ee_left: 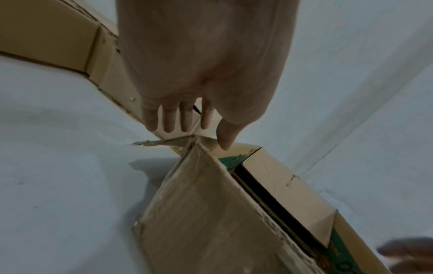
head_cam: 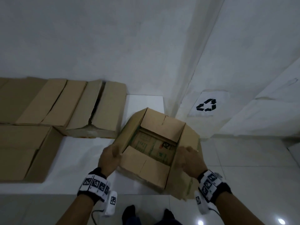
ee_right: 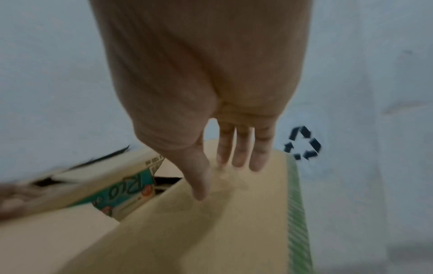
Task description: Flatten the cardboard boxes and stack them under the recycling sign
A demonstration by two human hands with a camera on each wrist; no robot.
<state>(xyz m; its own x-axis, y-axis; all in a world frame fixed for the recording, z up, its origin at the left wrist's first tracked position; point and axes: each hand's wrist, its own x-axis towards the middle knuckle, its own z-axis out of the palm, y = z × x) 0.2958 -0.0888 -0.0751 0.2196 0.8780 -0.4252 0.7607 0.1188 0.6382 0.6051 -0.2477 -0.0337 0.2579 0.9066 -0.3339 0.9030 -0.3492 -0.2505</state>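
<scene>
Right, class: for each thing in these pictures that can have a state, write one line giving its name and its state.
open box: still erect, top flaps spread, not flattened, on the floor near the sign.
left hand: fingers straight, on the box's left side.
right hand: fingers straight, flat on the right flap.
closed boxes: in a row by the wall, not flattened.
recycling sign: stuck on the wall, nothing stacked below it.

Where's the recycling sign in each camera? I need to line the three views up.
Head: recycling sign on the wall, right of centre, above the open box.
Left wrist: not in it.
Right wrist: right of the fingertips, just past the box's green-printed edge.
Shared landmark: the open box, with the left hand and right hand on its sides.
</scene>
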